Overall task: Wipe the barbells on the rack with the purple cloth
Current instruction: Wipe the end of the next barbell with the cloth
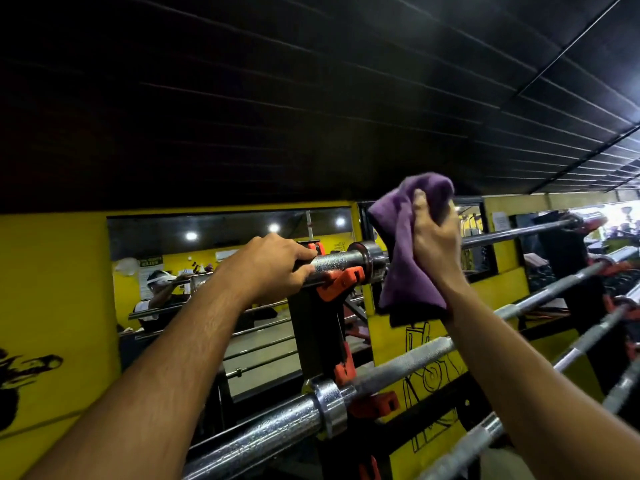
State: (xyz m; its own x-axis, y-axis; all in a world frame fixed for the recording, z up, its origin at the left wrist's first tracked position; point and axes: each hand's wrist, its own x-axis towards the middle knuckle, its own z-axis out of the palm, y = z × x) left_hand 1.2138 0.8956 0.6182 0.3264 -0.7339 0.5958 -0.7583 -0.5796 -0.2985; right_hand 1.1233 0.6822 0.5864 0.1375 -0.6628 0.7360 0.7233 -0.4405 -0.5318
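head view: left hand (273, 263) curls its fingers around the top barbell (341, 263) sleeve on the rack (313, 327); right hand (434, 240) grips the purple cloth (405, 271), draped over that bar beside the collar

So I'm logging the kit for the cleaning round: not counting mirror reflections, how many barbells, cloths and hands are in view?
barbells: 4 (the fourth shows only at the right edge)
purple cloth: 1
hands, left hand and right hand: 2
Total: 7
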